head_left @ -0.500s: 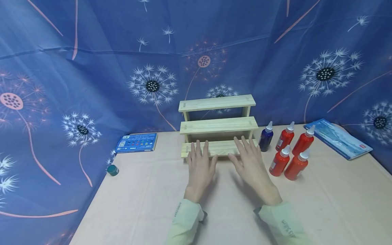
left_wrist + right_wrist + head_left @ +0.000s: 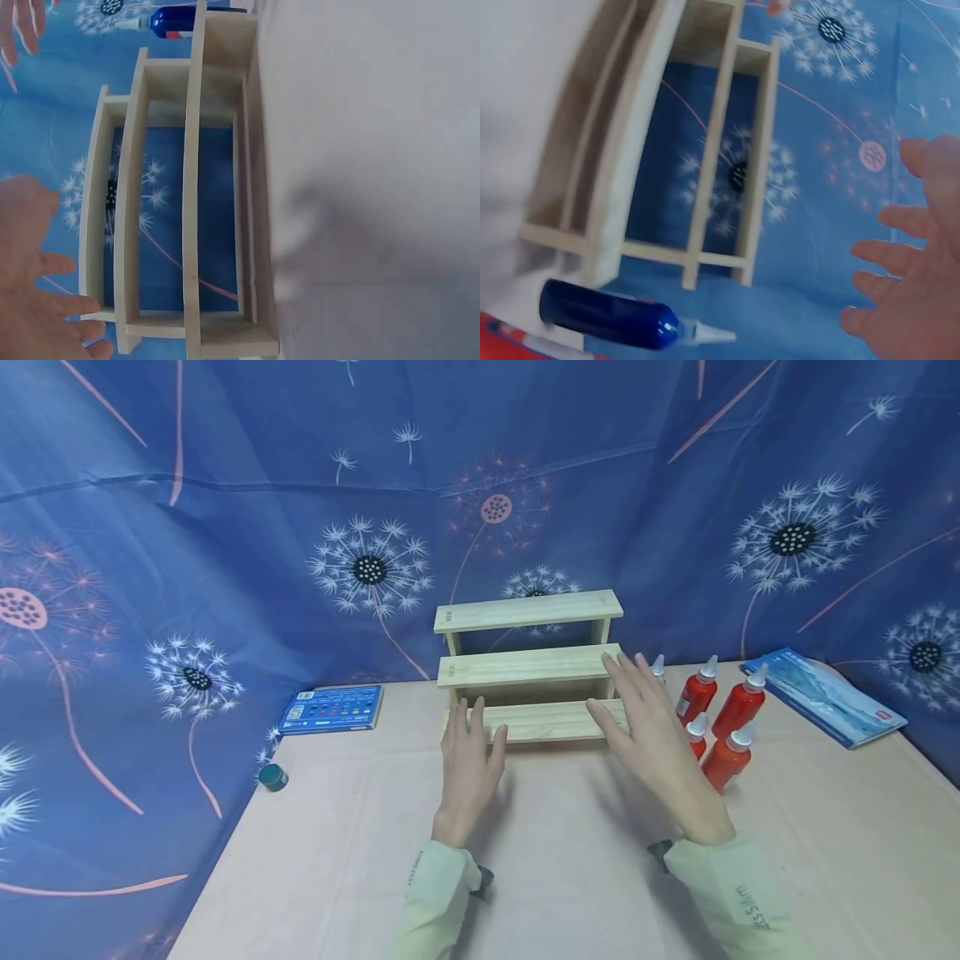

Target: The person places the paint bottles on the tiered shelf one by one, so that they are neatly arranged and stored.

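Observation:
A pale wooden three-step rack [image 2: 528, 667] stands at the back middle of the table. My left hand [image 2: 468, 768], fingers spread, hovers in front of its lower left end and holds nothing. The right hand [image 2: 656, 743] is raised at the rack's right end, fingers extended and empty, and it overlaps several bottles in the head view. A dark blue bottle with a pointed nozzle [image 2: 172, 22] stands beside the rack; in the right wrist view the blue bottle [image 2: 615, 315] shows whole. Red bottles [image 2: 738, 710] and an orange-red one [image 2: 725, 760] stand to its right, partly hidden.
A blue book [image 2: 825, 697] lies at the back right of the table [image 2: 562, 877]. On the left are a blue box [image 2: 332, 709] and a small dark green jar [image 2: 273, 777]. A blue dandelion-print cloth [image 2: 247, 543] hangs behind and at the sides.
My right hand has moved right and up, now covering most of the blue bottle and part of a red one. The left hand has shifted slightly left. The rack and bottles stay in place.

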Demonstrator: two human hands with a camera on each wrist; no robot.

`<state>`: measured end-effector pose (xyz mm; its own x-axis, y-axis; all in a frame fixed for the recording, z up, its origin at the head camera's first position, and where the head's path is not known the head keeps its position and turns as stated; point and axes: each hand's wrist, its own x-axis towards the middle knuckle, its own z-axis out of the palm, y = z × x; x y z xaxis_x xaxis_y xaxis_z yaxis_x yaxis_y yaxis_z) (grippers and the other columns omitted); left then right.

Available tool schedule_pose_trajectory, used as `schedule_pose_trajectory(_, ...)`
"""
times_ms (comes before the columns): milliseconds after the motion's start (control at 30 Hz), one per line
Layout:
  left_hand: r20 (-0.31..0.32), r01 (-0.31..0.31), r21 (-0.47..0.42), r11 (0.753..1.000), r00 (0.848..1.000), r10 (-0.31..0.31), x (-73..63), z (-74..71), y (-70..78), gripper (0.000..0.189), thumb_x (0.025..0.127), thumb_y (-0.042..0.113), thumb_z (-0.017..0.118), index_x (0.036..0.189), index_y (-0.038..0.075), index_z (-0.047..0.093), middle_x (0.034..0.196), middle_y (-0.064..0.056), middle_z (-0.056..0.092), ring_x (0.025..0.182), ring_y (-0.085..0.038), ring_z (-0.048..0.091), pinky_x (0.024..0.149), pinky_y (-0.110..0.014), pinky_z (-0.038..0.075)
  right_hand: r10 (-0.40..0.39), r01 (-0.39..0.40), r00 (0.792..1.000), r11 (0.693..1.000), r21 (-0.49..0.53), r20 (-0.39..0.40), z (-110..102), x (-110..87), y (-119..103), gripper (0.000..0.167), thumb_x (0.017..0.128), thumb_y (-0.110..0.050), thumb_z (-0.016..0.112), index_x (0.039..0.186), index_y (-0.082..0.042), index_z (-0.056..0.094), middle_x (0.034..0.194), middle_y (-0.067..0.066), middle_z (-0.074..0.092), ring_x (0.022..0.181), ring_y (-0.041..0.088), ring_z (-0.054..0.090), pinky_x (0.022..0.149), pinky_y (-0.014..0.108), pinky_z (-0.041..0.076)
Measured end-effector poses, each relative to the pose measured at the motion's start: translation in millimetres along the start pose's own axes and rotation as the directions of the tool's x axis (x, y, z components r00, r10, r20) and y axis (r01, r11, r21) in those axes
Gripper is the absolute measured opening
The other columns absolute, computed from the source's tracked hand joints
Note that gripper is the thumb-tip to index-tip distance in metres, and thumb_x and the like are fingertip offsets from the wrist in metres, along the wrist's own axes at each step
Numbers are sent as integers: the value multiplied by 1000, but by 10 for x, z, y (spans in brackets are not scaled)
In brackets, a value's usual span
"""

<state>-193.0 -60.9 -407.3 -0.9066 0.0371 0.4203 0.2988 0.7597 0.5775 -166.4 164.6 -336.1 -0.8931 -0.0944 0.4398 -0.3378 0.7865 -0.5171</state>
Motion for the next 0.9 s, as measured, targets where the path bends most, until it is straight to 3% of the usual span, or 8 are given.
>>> schedule_pose_trajectory(267, -29, 47, -53, 998, 998, -49, 40, -67, -118, 54, 101, 30, 51, 145, -1, 40, 150, -28, 33, 144, -41, 24, 116, -57, 23, 27, -27, 995, 1000, 5, -93, -232, 9, 117, 66, 98, -35, 56, 153, -10, 31, 156, 23, 29, 148, 37, 14, 114, 68, 13)
schedule_pose_trajectory(567, 9, 151, -156, 976, 988, -151, 58, -118, -299, 55, 102, 31, 48, 146, -2, 38, 152, -26, 31, 144, -40, 24, 117, -56, 23, 129, -126, 978, 992, 30, -163, -491, -80, 355, 65, 99, -30, 54, 155, -14, 26, 159, 19, 26, 150, 34, 11, 106, 75, 12)
schedule_pose_trajectory(800, 17, 220, -254, 942, 975, -223, 64, -114, -500, 51, 103, 28, 48, 144, -2, 40, 149, -23, 37, 141, -37, 32, 117, -50, 27, 279, -267, 944, 959, 91, -175, -635, -191, 576, 66, 101, -30, 52, 157, -21, 19, 161, 17, 20, 148, 40, 12, 96, 79, 24)
schedule_pose_trajectory(900, 20, 247, -291, 924, 967, -252, 67, -113, -569, 50, 102, 26, 49, 143, -3, 41, 147, -24, 40, 139, -38, 35, 116, -49, 30, 342, -321, 925, 937, 138, -167, -662, -239, 687, 66, 101, -33, 50, 158, -25, 16, 162, 15, 19, 147, 43, 14, 97, 79, 24)
